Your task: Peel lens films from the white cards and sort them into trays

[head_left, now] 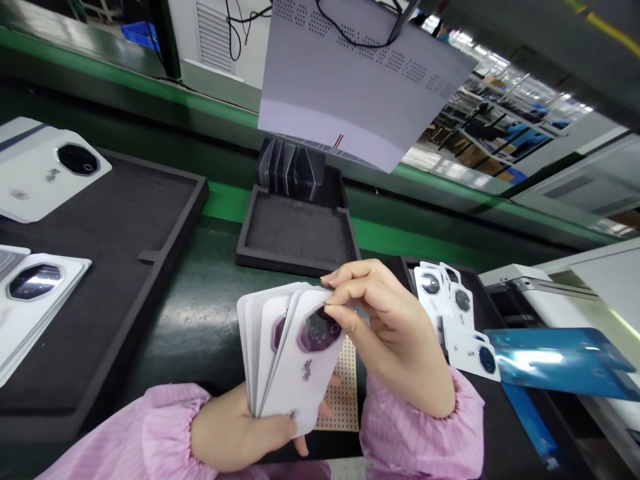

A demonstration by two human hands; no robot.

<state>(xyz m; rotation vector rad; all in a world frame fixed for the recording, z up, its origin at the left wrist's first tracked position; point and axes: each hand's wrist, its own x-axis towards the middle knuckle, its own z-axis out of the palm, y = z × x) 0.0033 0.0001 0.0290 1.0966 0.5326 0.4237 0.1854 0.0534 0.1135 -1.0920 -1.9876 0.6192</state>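
Note:
A fanned stack of white phone back covers (pixel 285 390), each with a dark many-sided camera window, is held in front of me. My left hand (pixel 250 427) grips the stack from below, thumb across the front cover and fingers behind it. At the top right corner of the front cover, my right hand (pixel 385 320) pinches the edge between thumb and fingers, beside the purple-tinted camera window (pixel 317 330). Below the stack lies a sheet with rows of small red marks (pixel 347 387), partly hidden by my hands.
On the left, a black foam tray (pixel 170 227) bears more white covers (pixel 43 180). A smaller black tray (pixel 300 230) sits ahead, with dark thin plates (pixel 290 170) standing behind it. To the right are loose covers (pixel 445 300) and blue film (pixel 560 360). A grey panel (pixel 350 87) hangs above.

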